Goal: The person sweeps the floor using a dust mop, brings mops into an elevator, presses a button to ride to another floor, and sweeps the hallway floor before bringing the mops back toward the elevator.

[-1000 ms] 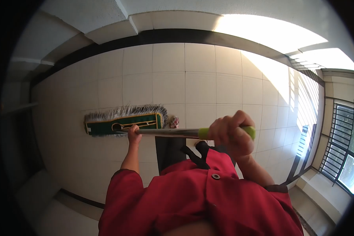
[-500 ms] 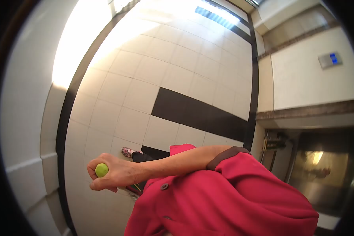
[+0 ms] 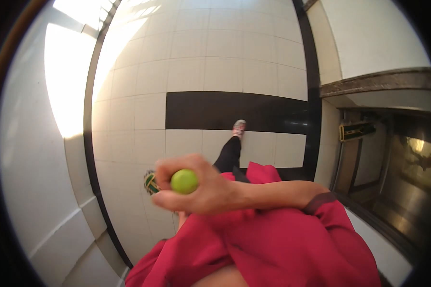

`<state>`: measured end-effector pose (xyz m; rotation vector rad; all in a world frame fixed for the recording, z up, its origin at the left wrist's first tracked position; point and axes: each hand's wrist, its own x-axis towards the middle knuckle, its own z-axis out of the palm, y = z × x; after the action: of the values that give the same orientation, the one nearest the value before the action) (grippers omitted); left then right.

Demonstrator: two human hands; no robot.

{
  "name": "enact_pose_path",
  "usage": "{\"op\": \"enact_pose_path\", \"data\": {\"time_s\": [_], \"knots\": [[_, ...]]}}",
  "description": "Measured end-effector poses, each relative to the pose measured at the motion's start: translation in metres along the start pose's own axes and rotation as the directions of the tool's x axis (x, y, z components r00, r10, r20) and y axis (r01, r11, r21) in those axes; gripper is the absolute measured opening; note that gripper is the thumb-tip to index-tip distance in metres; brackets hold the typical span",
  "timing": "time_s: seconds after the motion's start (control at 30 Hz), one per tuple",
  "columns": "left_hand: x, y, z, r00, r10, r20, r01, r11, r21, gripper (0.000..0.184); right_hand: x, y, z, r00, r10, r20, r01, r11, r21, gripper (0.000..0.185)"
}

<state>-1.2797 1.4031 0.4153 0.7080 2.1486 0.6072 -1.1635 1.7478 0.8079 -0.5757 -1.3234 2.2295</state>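
My right hand point(image 3: 201, 184) is closed in a fist around something with a rounded lime-green end point(image 3: 184, 181), which shows between thumb and fingers. Whether this is a ball or the top of a handle, I cannot tell. Just beyond the fist, a dark green thing with yellow stripes point(image 3: 151, 182) is partly hidden behind the fingers. A small patch of skin below the fist looks like part of my left hand point(image 3: 181, 218); its fingers are hidden. Red clothing with dark cuffs covers my arms and body.
Pale floor tiles point(image 3: 187, 76) are crossed by a black band point(image 3: 201, 110). My patterned shoe point(image 3: 239, 126) is at the band's edge. A white wall point(image 3: 28, 143) runs along the left. On the right, a recess holds a shiny metal panel point(image 3: 412, 167) and a dark green, yellow-edged thing point(image 3: 357, 131).
My right fist has moved right and up in view, still closed around the green-ended thing. The black floor band has shifted, and a shoe now shows farther forward.
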Motion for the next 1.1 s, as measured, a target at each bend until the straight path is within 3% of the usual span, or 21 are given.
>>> {"op": "enact_pose_path", "data": {"time_s": [0.07,0.1,0.13,0.17,0.2,0.23,0.33,0.4,0.57,0.6,0.63,0.67,0.7,0.73,0.8,0.83,0.87,0.9,1.0,1.1], "knots": [[0.014,0.026,0.016,0.998,0.069,0.013,-0.070,0.996,0.050,0.032,-0.015,-0.017,-0.051,0.998,0.027,-0.048,-0.025,0.998,0.055,0.015],[0.025,0.042,0.026,0.996,0.085,-0.014,-0.084,0.993,0.082,0.024,-0.024,-0.029,-0.078,0.996,-0.044,-0.080,0.041,0.999,-0.031,0.012],[0.039,0.048,0.043,0.974,0.222,-0.038,-0.214,0.963,0.163,0.018,-0.037,-0.039,-0.103,0.995,0.002,-0.096,0.004,0.998,0.068,0.012],[0.048,0.082,0.048,0.987,0.157,-0.023,-0.156,0.986,0.064,0.014,-0.049,-0.056,-0.126,0.991,0.073,-0.109,-0.058,0.990,0.132,0.013],[0.059,0.135,0.054,0.994,0.108,-0.005,-0.108,0.993,-0.038,0.010,-0.064,-0.061,-0.152,0.991,-0.010,-0.130,0.023,0.995,0.101,0.014],[0.065,0.181,0.058,0.965,0.261,0.029,-0.262,0.941,0.215,0.010,-0.076,-0.065,-0.175,0.983,-0.094,-0.161,0.107,0.992,0.072,0.015],[0.094,0.249,0.090,0.925,0.379,0.036,-0.377,0.897,0.231,0.009,-0.107,-0.090,-0.220,0.933,-0.188,-0.307,0.267,0.934,0.236,0.014],[0.110,0.286,0.118,0.891,0.449,0.072,-0.450,0.849,0.276,0.013,-0.135,-0.107,-0.245,0.859,-0.332,-0.390,0.421,0.892,0.167,0.014],[0.108,0.363,0.193,0.797,0.602,0.041,-0.597,0.777,0.198,0.015,-0.222,-0.138,-0.296,0.761,-0.482,-0.435,0.541,0.841,0.013,0.015],[0.108,0.362,0.215,0.709,0.705,0.024,-0.697,0.695,0.174,0.013,-0.247,-0.142,-0.302,0.735,-0.516,-0.440,0.559,0.828,-0.038,0.015],[0.118,0.343,0.241,0.818,0.567,0.094,-0.569,0.822,-0.015,0.014,-0.275,-0.147,-0.311,0.733,-0.520,-0.438,0.549,0.833,-0.072,0.016],[0.095,0.373,0.260,0.726,0.671,0.149,-0.687,0.718,0.109,0.016,-0.304,-0.141,-0.325,0.739,-0.517,-0.431,0.536,0.840,-0.089,0.017],[0.089,0.379,0.288,0.712,0.682,0.167,-0.699,0.712,0.071,0.018,-0.335,-0.147,-0.339,0.722,-0.528,-0.448,0.540,0.834,-0.114,0.018],[0.077,0.375,0.304,0.715,0.672,0.193,-0.691,0.721,0.052,0.019,-0.359,-0.152,-0.347,0.713,-0.518,-0.473,0.535,0.837,-0.111,0.018],[0.040,0.445,0.338,0.711,0.671,0.210,-0.703,0.678,0.214,0.022,-0.367,-0.192,-0.401,0.720,-0.434,-0.542,0.487,0.872,-0.052,0.018],[0.050,0.438,0.357,0.742,0.633,0.221,-0.668,0.729,0.152,0.025,-0.371,-0.196,-0.410,0.702,-0.438,-0.562,0.487,0.871,-0.070,0.018],[0.035,0.465,0.374,0.719,0.655,0.230,-0.695,0.686,0.216,0.025,-0.386,-0.212,-0.423,0.663,-0.436,-0.609,0.517,0.854,-0.049,0.015],[-0.006,0.473,0.409,0.751,0.625,0.214,-0.660,0.720,0.212,0.024,-0.435,-0.209,-0.442,0.657,-0.455,-0.602,0.544,0.838,-0.040,0.014],[-0.035,0.517,0.457,0.751,0.631,0.196,-0.660,0.730,0.178,0.024,-0.470,-0.235,-0.470,0.612,-0.477,-0.631,0.547,0.831,-0.097,0.013],[-0.059,0.565,0.512,0.784,0.597,0.170,-0.621,0.751,0.226,0.025,-0.498,-0.262,-0.538,0.659,-0.477,-0.581,0.518,0.848,-0.109,0.015]]}}
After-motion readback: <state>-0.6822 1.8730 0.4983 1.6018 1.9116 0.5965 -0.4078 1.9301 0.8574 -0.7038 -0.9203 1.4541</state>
